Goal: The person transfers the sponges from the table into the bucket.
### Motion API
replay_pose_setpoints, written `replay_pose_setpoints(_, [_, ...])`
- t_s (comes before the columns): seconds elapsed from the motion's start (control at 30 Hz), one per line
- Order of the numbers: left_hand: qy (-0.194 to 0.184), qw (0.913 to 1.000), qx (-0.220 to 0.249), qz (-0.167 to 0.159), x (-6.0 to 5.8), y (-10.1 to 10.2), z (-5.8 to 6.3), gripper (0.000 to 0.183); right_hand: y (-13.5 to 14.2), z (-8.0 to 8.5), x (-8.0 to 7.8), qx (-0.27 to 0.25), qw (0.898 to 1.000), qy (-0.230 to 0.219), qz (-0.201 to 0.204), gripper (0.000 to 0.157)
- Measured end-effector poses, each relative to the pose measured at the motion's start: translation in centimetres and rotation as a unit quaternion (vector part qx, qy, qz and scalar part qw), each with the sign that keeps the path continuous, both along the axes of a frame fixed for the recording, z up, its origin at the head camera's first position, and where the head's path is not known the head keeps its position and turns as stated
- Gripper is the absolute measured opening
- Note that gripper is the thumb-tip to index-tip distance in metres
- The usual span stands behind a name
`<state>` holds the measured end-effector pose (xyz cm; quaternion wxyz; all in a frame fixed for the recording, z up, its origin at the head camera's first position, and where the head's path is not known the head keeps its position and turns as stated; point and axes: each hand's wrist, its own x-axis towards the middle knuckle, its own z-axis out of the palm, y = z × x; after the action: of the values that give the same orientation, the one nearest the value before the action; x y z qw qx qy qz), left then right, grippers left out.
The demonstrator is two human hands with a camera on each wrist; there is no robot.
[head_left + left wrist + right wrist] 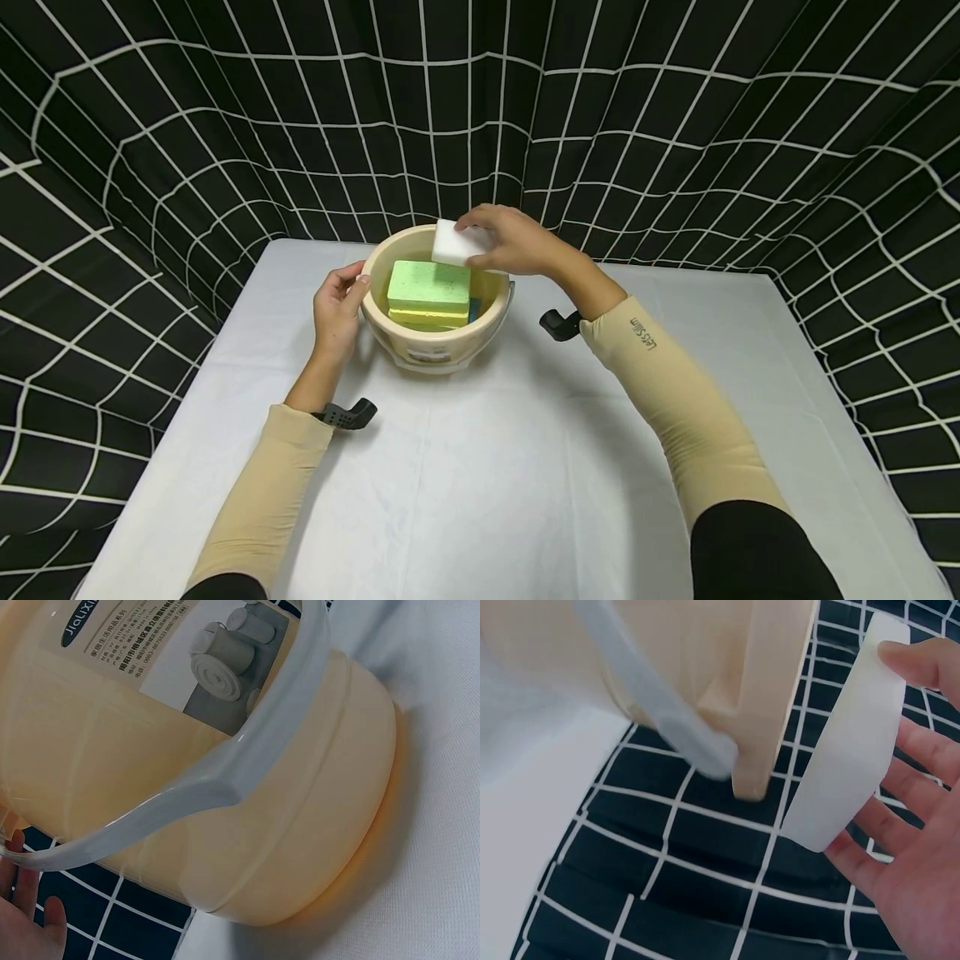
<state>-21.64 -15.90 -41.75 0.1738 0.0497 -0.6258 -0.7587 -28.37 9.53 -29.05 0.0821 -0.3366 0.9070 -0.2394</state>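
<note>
A cream plastic bucket (401, 340) stands upright at the back of the table, with a pale handle (247, 765) hanging down its front. Its left rim is held by my left hand (339, 308), thumb and fingertips at the edge. Over the bucket's right rear, my right hand (517, 242) pinches a white sponge (452, 243). The right wrist view has this white sponge (855, 742) between thumb and fingers, apart from the bucket wall. Inside the bucket lies a green sponge (429, 283) above a yellow one (427, 318). A bit of blue (474, 310) shows beside them, mostly hidden.
A white cloth (480, 483) covers the table. Black curtains (600, 108) with a white grid stand behind it and on both sides. Each wrist wears a dark strap with a small camera mount (561, 325).
</note>
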Motion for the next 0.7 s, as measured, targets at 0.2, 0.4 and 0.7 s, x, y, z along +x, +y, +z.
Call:
replay_pose_setpoints(0.2, [0.002, 1.0000, 0.000, 0.003, 0.0, 0.0, -0.1, 0.026, -1.5, -0.5, -0.1, 0.023, 1.000, -0.004, 0.011, 0.049])
replay_pose_setpoints(0.4, [0.004, 1.0000, 0.004, 0.005, 0.0, 0.1, 0.0, 0.025, -2.8, -1.3, 0.0, 0.032, 0.999, -0.011, 0.033, 0.050])
replay_pose_setpoints(0.7, [0.013, 0.9999, 0.003, -0.003, 0.1, 0.0, 0.1, 0.021, -4.4, -2.2, 0.2, 0.057, 0.997, -0.017, 0.051, 0.051])
